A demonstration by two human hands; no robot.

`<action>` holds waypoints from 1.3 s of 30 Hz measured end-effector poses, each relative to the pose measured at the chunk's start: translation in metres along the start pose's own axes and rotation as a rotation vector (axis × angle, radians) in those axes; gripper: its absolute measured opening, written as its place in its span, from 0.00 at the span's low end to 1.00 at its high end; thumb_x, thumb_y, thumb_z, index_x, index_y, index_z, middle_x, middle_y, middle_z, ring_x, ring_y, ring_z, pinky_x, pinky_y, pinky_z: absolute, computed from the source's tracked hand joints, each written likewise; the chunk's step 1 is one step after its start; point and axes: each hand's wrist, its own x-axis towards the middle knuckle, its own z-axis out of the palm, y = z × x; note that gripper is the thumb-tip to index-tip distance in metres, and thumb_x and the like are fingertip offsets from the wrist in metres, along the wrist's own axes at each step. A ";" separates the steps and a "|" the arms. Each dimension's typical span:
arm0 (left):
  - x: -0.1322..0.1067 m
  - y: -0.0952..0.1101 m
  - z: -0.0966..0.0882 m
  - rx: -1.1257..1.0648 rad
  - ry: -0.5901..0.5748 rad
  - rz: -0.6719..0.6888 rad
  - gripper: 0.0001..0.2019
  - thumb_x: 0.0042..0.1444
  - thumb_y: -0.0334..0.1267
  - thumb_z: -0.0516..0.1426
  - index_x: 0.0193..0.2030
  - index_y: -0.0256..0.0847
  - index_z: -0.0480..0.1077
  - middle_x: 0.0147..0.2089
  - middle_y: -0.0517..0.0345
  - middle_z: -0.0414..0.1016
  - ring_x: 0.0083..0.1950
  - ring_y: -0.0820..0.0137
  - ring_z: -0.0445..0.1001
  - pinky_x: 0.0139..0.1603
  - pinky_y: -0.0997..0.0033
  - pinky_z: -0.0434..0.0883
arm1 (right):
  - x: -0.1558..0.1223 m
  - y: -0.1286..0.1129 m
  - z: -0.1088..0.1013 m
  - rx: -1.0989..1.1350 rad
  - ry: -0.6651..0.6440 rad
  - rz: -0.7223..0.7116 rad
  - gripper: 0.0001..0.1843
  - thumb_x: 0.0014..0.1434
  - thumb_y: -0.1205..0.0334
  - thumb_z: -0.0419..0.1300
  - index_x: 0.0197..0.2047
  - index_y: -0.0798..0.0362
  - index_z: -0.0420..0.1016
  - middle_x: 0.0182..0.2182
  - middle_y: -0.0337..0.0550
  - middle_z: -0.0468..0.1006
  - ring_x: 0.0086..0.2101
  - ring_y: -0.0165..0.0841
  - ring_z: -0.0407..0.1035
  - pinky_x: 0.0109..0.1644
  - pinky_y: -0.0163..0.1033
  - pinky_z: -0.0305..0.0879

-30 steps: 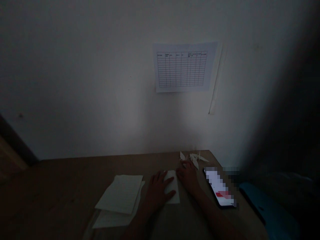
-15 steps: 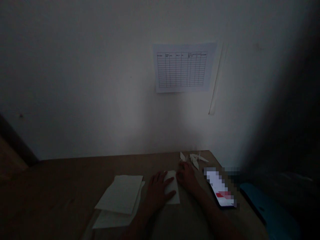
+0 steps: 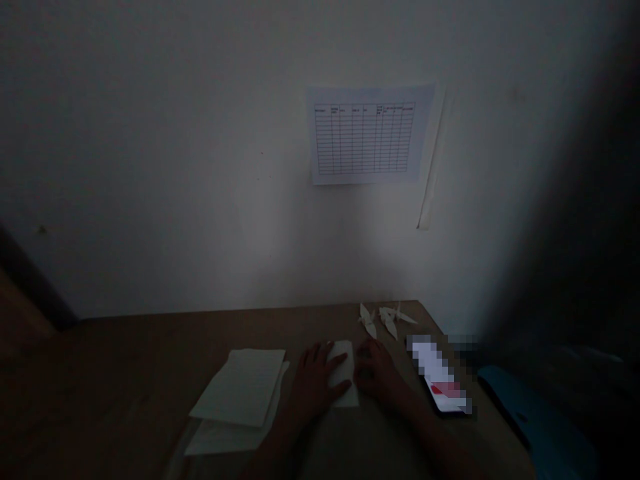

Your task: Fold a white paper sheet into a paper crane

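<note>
A small folded white paper (image 3: 345,370) lies on the wooden table (image 3: 125,373) in dim light. My left hand (image 3: 314,381) lies flat on its left part with fingers spread. Against the paper's right edge rests my right hand (image 3: 377,373), its fingers curled down on the edge. Several small folded white paper figures (image 3: 383,319) stand at the table's far edge, just beyond my right hand.
A stack of white sheets (image 3: 240,397) lies left of my hands. A lit phone (image 3: 440,375) lies to the right, with a blue object (image 3: 535,420) beyond it. A printed grid sheet (image 3: 367,133) hangs on the white wall.
My right hand has slid nearer to me along the paper's right edge, uncovering the paper figures behind it. My left hand has stayed flat on the paper.
</note>
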 end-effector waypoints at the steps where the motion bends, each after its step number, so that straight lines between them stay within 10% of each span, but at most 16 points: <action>1: 0.000 0.000 -0.001 -0.001 0.000 -0.002 0.31 0.63 0.62 0.59 0.71 0.61 0.67 0.79 0.57 0.57 0.78 0.45 0.54 0.76 0.36 0.52 | -0.002 -0.001 0.000 0.006 0.001 0.002 0.06 0.53 0.66 0.69 0.36 0.49 0.84 0.58 0.49 0.74 0.66 0.48 0.60 0.72 0.59 0.55; 16: -0.001 0.000 -0.003 -0.006 -0.007 -0.001 0.31 0.62 0.61 0.60 0.71 0.61 0.67 0.79 0.57 0.58 0.78 0.45 0.54 0.76 0.36 0.52 | -0.038 0.001 0.009 0.116 -0.065 0.008 0.05 0.52 0.66 0.71 0.34 0.48 0.82 0.60 0.49 0.72 0.72 0.49 0.51 0.74 0.61 0.51; 39: -0.001 0.000 -0.003 -0.011 -0.015 -0.006 0.31 0.63 0.62 0.58 0.71 0.60 0.66 0.79 0.56 0.56 0.79 0.45 0.53 0.76 0.36 0.51 | -0.015 0.006 0.009 -0.066 0.078 0.148 0.06 0.61 0.59 0.68 0.39 0.48 0.87 0.63 0.49 0.74 0.70 0.50 0.54 0.74 0.58 0.50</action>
